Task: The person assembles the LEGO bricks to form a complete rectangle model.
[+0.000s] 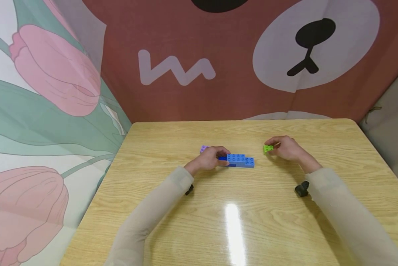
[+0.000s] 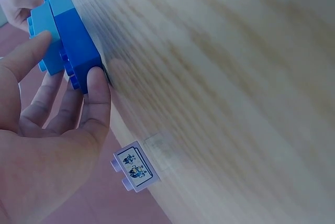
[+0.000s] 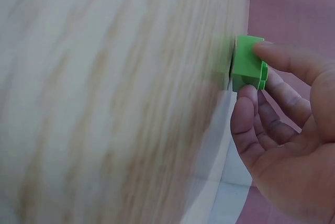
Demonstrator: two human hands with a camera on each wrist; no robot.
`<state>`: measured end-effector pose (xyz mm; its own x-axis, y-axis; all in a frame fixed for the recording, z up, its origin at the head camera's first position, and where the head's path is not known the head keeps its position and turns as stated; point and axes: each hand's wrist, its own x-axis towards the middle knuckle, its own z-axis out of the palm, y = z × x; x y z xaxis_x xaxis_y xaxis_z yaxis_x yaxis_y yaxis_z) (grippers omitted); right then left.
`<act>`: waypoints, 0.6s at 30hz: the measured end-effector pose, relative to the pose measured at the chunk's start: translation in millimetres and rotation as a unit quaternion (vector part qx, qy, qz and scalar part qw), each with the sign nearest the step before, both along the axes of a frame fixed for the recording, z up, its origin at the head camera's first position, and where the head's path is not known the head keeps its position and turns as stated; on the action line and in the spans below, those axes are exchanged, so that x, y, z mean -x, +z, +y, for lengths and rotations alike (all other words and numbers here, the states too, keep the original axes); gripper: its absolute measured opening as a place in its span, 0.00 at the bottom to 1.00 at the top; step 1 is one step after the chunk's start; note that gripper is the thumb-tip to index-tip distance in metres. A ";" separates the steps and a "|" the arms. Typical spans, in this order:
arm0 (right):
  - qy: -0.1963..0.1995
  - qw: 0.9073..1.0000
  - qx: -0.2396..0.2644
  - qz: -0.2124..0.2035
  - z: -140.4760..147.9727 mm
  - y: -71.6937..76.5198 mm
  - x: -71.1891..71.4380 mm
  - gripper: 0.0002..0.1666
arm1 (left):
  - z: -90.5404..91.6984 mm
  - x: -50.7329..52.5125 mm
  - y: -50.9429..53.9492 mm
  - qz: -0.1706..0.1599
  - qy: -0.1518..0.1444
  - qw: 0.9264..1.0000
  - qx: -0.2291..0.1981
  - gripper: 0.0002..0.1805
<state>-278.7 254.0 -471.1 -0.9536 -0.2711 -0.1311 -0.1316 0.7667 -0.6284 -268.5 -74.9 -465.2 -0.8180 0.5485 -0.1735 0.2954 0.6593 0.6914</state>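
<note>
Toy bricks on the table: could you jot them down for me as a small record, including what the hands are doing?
Blue stack: light-blue brick bridging a dark-blue brick and another light-blue brick below
Left hand: gripping the blue stack
Green brick: apart from the stack, to its right
Right hand: pinching the green brick
Purple brick: printed picture on its side; untouched, near the left hand
Surface: wood-grain table
</note>
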 end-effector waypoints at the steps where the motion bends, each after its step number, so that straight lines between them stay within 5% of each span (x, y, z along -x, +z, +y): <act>1: 0.000 1.000 0.000 0.002 -0.1 0.2 -0.6 0.23 | 0.1 -0.2 0.0 -0.001 0.000 1.000 -0.001 0.19; 18: 0.023 0.999 0.016 0.022 -14.0 21.9 -15.9 0.21 | -1.0 -0.7 0.9 -0.006 -0.005 1.000 -0.005 0.20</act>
<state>-262.8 239.9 -449.2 -0.9448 -0.3180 -0.0796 -0.1943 0.7389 -0.6452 -267.8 -75.9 -464.3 -0.8107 0.5576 -0.1783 0.2927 0.6499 0.7014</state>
